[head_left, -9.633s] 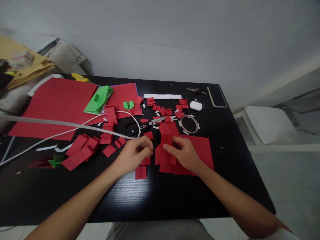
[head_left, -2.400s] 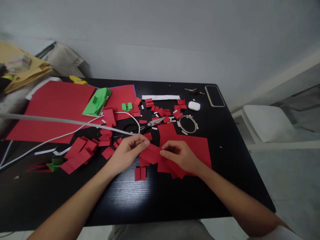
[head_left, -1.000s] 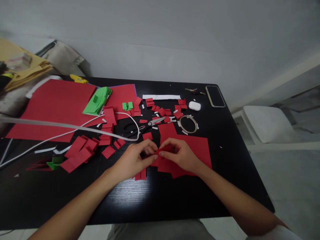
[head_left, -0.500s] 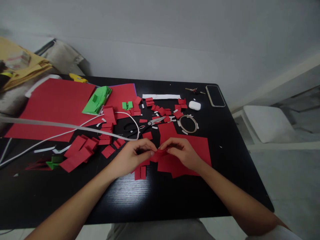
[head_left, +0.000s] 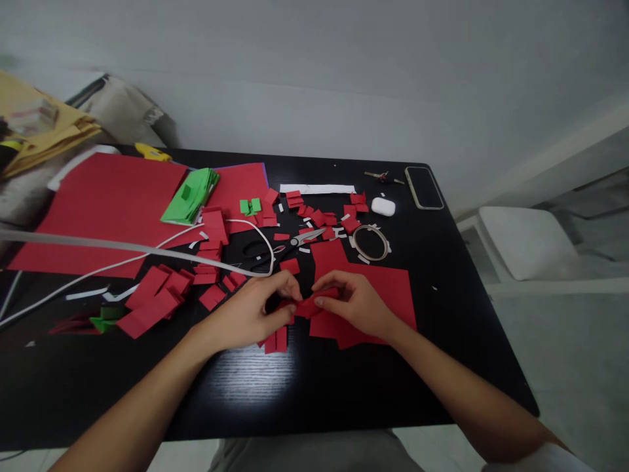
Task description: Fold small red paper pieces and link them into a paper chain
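A small folded piece of red paper [head_left: 308, 307] is held up between my two hands, over the black table. My left hand [head_left: 253, 307] pinches its left end with thumb and index finger. From the right, my right hand [head_left: 361, 303] grips the other end, thumb in front and fingers behind. Part of the piece is hidden by the fingers. Beneath my right hand lie red paper sheets [head_left: 388, 298], overlapping at angles. A folded red strip pair [head_left: 276, 339] rests just below my left hand.
Black scissors [head_left: 295, 242] lie open behind my hands, near a tape roll [head_left: 370, 243] and red scraps. Green paper stacks [head_left: 191, 195], large red sheets [head_left: 108, 210] and a white cable [head_left: 196, 252] are leftward. A phone [head_left: 423, 188] and white case [head_left: 383, 206] sit back right.
My hands have drawn slightly apart. More of the folded red paper shows between them, and its right end now tilts up within my right hand.
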A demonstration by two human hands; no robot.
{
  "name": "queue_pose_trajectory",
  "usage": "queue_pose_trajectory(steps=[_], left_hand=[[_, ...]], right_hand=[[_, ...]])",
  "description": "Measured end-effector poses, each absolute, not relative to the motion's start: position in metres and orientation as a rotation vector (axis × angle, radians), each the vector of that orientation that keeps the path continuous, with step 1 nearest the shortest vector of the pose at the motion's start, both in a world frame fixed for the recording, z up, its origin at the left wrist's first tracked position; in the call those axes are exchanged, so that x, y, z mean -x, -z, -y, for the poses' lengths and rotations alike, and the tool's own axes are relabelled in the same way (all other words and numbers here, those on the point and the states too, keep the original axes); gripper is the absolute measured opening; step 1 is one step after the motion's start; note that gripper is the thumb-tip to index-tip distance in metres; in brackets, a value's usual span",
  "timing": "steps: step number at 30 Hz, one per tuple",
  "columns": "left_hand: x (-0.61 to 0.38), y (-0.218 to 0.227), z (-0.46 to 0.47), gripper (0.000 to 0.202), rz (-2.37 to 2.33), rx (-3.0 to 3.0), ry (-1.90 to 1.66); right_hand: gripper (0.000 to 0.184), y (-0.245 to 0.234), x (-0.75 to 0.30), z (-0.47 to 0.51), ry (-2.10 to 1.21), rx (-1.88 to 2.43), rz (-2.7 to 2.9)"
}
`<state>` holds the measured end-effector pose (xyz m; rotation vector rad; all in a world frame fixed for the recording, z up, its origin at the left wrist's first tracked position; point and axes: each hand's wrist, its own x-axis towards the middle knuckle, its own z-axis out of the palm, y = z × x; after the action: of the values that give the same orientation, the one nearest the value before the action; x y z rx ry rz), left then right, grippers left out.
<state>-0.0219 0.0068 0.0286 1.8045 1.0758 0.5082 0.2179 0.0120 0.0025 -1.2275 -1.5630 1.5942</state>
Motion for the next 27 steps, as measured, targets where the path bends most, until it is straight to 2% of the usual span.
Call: queue_pose_trajectory(steps=[3,11,17,21,24,27], left_hand=[[0.02,-0.029,-0.006,0.009,-1.058,-1.777,-0.484],[0.016,-0.021,-0.004,0.021,-1.116,-1.659,-0.461],[0.015,-0.016,-0.005,0.022,-1.195,-1.497,-0.606],[0.005,-0.011,-0.001,0.023,-1.223,-1.268,-0.809],[-0.002,-0.009,0.003,0.023,-1.218,-1.196,-0.862],[-0.005,-0.009,0.004,0.022,-1.209,-1.202,-0.86]], right_hand=[[0.016,-0.001,-0.216,-0.009,-1.661,1.176,1.5],[0.02,-0.002,-0.215,-0.01,-1.609,1.219,1.406],[0.026,0.003,-0.219,-0.018,-1.554,1.221,1.054],[0.04,0.005,-0.214,-0.013,-1.742,1.071,0.956],[0.037,0.003,-0.21,-0.008,-1.895,1.049,1.14],[0.029,0.001,-0.208,-0.008,-1.822,1.125,1.216]])
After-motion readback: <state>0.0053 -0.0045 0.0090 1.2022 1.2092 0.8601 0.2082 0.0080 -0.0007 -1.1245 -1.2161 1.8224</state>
